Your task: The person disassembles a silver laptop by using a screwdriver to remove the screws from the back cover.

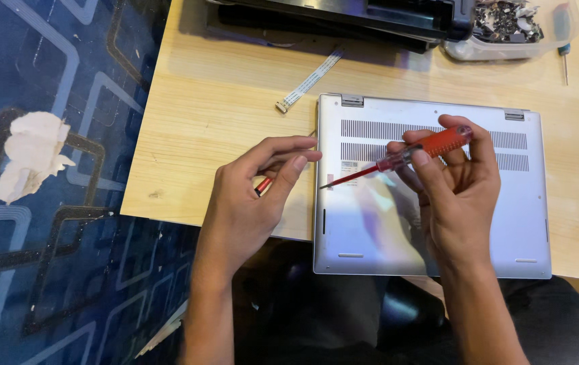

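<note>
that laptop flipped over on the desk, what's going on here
A person sits at a wooden table with a silver laptop lying bottom side up. Their right hand holds a red-handled screwdriver, its tip pointing at the left part of the base. Their left hand hovers at the laptop's left edge, pinching something small and red. A loose ribbon cable lies nearby.

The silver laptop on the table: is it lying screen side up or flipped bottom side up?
Bottom side up: the silver laptop shows vent slots, rubber feet and hinges.

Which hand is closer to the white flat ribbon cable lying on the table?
Left. The left hand is just below the ribbon cable, near the laptop's left edge; the right hand, holding a red screwdriver, is farther right over the laptop.
</note>
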